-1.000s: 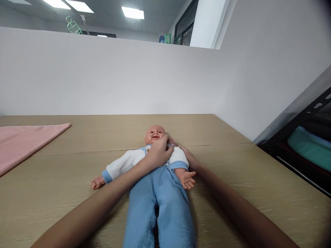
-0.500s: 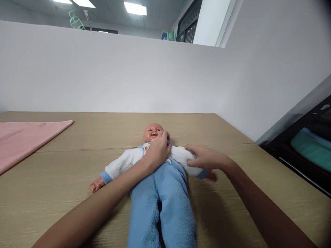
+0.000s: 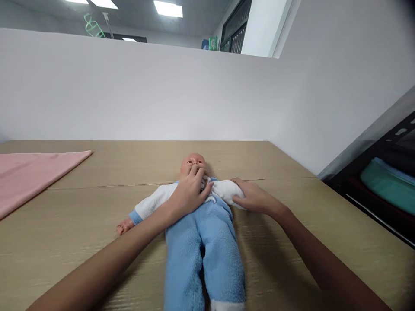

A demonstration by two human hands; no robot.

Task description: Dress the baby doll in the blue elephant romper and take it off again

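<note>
A baby doll [image 3: 204,242] in a white and blue fleece suit lies on its back, head away from me. My left hand [image 3: 189,190] rests over its upper chest and chin, fingers stretched toward the face and thumb apart, covering the mouth. With fingers and thumb around the white sleeve, my right hand [image 3: 256,196] holds the doll's arm [image 3: 227,190] on the right side; the hand at that arm's end is hidden. The doll's other arm [image 3: 152,203] lies out to the left, partly behind my forearm.
A pink cloth [image 3: 39,175] lies at the left of the tabletop [image 3: 113,168]. Behind stands a white partition [image 3: 145,90]. At the right, a dark rack [image 3: 366,190] holds a folded green cloth [image 3: 389,183].
My left hand has shifted left from the doll's shoulder onto its chest and chin. My right hand has closed around the sleeve, and the doll's hand there has gone out of sight.
</note>
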